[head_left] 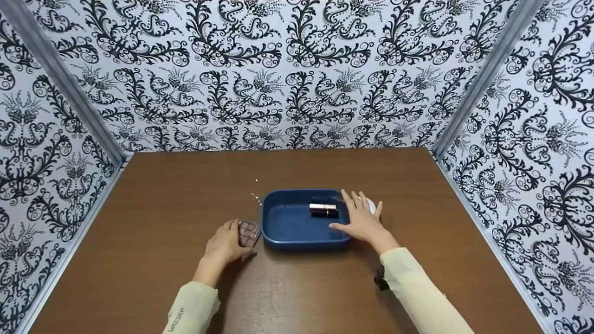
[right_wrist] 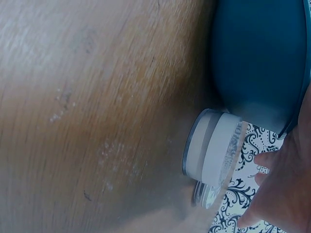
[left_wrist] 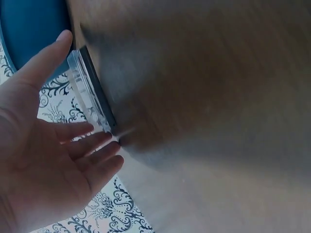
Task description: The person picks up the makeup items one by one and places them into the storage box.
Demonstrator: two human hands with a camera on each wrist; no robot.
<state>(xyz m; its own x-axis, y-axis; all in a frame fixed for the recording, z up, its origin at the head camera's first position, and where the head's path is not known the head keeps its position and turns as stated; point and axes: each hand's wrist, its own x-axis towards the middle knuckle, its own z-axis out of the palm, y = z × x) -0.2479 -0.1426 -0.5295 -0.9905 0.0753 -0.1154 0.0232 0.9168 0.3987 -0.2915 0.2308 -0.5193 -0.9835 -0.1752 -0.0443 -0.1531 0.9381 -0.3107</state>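
A blue tray (head_left: 297, 242) stands mid-table. Inside it, toward the right, two lipstick-like tubes lie side by side: a shiny pale one (head_left: 322, 207) and a black one (head_left: 324, 214). To the tray's left is a clear-lidded makeup palette (head_left: 248, 234), flat on the table. My left hand (head_left: 225, 242) is at the palette, fingertips right at one edge and the thumb at the opposite side; the left wrist view shows the fingers (left_wrist: 99, 170) loosely extended. My right hand (head_left: 364, 222) spreads over the tray's right rim. Just beyond it, a round white jar (right_wrist: 211, 148) sits beside the tray, partly hidden in the head view.
A small clear, ridged object (right_wrist: 206, 195) shows behind the jar in the right wrist view. White specks (head_left: 256, 197) dot the brown table (head_left: 185, 195) left of the tray. Patterned walls (head_left: 287, 93) enclose the back and both sides.
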